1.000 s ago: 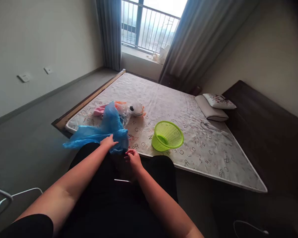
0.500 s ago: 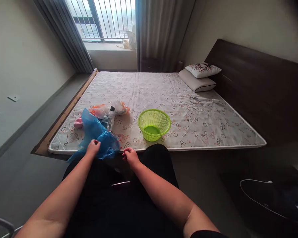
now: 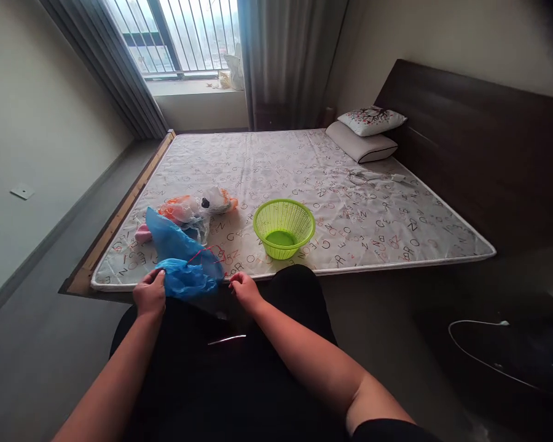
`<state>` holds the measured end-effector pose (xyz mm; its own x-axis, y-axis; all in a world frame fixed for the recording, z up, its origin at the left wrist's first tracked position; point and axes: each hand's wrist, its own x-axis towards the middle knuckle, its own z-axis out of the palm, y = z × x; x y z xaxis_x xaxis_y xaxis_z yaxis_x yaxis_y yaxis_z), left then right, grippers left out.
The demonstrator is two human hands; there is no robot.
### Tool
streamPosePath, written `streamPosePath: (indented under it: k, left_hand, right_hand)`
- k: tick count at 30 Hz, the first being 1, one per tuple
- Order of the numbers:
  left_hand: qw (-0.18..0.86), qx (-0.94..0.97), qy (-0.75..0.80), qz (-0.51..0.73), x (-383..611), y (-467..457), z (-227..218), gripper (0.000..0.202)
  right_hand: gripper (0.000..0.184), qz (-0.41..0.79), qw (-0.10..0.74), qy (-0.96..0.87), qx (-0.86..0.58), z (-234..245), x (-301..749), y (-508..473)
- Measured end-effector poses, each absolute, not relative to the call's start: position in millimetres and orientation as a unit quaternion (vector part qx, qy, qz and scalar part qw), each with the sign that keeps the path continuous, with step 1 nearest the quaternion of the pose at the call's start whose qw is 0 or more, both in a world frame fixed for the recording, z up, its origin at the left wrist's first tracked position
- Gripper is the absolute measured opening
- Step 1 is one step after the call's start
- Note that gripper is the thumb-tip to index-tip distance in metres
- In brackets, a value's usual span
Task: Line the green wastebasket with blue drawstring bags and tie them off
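My left hand point(image 3: 150, 293) pinches the gathered edge of a blue plastic bag point(image 3: 175, 239), which lies over the mattress's front edge and hangs above my lap. A thin red string point(image 3: 206, 248) runs across the bag, curving toward my right. Just right of the bag, my right hand point(image 3: 246, 291) is closed, its fingertips pressed together; what they hold, if anything, is too small to make out. Beyond the blue bag lie crumpled clear and orange plastic bags point(image 3: 182, 209) and a pink item point(image 3: 143, 233). A green plastic basket point(image 3: 283, 230) stands upright near my right knee.
The letter-patterned mattress point(image 3: 299, 175) rests on a wooden bed frame point(image 3: 136, 196). Two pillows point(image 3: 364, 147) are stacked by the dark headboard point(image 3: 470, 129). A white cable point(image 3: 373, 178) lies on the mattress. Another white cord point(image 3: 470, 356) curves at the lower right.
My left hand has moved left and slightly down, drawing the bag's near edge with it. The red string shows more clearly. My right hand stays almost in place, and the view has shifted a little.
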<state>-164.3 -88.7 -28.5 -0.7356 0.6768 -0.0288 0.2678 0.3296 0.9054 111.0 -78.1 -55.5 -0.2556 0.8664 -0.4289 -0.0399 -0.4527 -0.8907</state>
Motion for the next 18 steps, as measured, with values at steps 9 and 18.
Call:
streamPosePath:
  k: [9,18]
  left_hand:
    - [0.275,0.517,0.668,0.459,-102.6,-135.6,123.2,0.04]
    - [0.06,0.626,0.646,0.433,-124.1,-135.1,152.6,0.036]
  right_hand:
    - [0.083,0.398,0.393,-0.734,-0.384,35.6,71.4,-73.9]
    - [0.012,0.526,0.397,-0.637,-0.4,128.1,146.0,-41.9]
